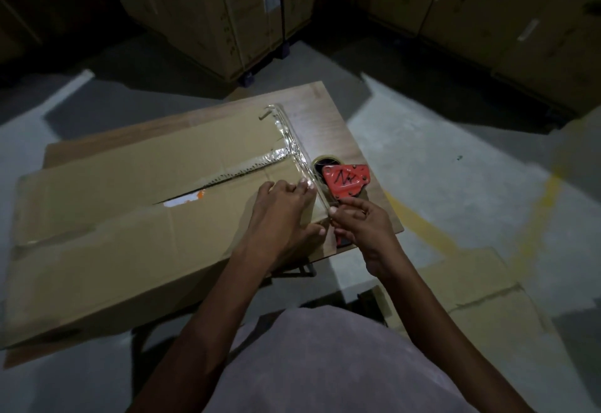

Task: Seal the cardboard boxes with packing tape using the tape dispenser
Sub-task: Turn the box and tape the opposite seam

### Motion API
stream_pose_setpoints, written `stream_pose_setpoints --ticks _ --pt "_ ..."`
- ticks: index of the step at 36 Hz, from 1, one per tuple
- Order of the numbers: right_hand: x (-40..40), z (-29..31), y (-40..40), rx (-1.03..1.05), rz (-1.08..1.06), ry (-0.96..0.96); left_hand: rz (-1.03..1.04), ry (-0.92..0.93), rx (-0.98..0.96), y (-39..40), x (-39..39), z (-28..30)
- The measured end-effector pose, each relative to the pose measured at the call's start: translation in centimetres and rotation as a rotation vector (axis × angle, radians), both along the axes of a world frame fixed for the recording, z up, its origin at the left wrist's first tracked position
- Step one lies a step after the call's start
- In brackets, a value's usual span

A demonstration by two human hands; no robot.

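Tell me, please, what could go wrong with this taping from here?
The centre seam gapes, with something white showing, so taping only the edge may leave the box unsealed. The left hand lies flat near the tape that the right hand is working by the dispenser; the blade might nick a finger. In this dim light, the tape may wrinkle.

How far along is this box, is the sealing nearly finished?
Partway. Done: tape runs along the box's right end edge and a short way along the centre seam. In hand: left hand presses the box top at that edge; right hand grips the red dispenser. Left: most of the seam still gapes untaped.
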State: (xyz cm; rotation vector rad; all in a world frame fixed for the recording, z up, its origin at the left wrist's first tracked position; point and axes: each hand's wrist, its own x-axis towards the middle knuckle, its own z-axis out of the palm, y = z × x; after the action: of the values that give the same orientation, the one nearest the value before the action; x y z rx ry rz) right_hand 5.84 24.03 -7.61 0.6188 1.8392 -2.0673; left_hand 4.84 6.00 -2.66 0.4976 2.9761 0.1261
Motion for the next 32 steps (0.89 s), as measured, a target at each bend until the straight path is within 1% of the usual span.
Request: stream_pose_setpoints --ticks 3,6,11,13,16,18,20,22,25,29,32 --pt "-0.1 0.0 -0.4 -0.016 -0.036 -0.001 -0.008 0.026 0.056 -0.3 0.0 -0.3" --pt "-0.1 0.4 -0.7 -0.026 -0.080 0.038 -0.029 0.060 0.107 -0.6 -0.1 -0.6" --pt "0.2 0.9 -1.3 -0.015 -0.168 0.083 -0.006 0.010 0.240 -1.6 -0.8 -0.6" --pt "0.2 1.0 -1.3 0.013 -0.252 0.110 0.016 0.059 0.372 -2.0 -1.6 -0.6" --pt "-0.1 1.6 -1.1 0.129 -0.367 0.202 0.164 0.113 0.678 -2.3 -3.0 -1.2" --pt "-0.5 2.3 -1.2 0.248 -0.362 0.271 0.242 0.193 0.746 -2.3 -3.8 -2.0" --pt "-0.8 2.7 -1.4 0.353 -0.295 0.349 0.299 0.321 0.701 -2.0 -4.2 -2.8" --pt "-1.0 3.1 -2.0 0.397 -0.201 0.427 0.370 0.424 0.642 -1.8 -4.3 -3.4" --pt "-1.3 3.1 -2.9 0.476 -0.020 0.471 0.406 0.504 0.582 -2.0 -4.4 -3.8" --pt "-0.9 2.9 -3.9 0.542 0.211 0.430 0.441 0.410 0.465 -2.0 -4.9 -4.3" --pt "-0.2 2.3 -4.4 0.581 0.334 0.458 0.434 0.325 0.345 -1.8 -5.0 -4.8"
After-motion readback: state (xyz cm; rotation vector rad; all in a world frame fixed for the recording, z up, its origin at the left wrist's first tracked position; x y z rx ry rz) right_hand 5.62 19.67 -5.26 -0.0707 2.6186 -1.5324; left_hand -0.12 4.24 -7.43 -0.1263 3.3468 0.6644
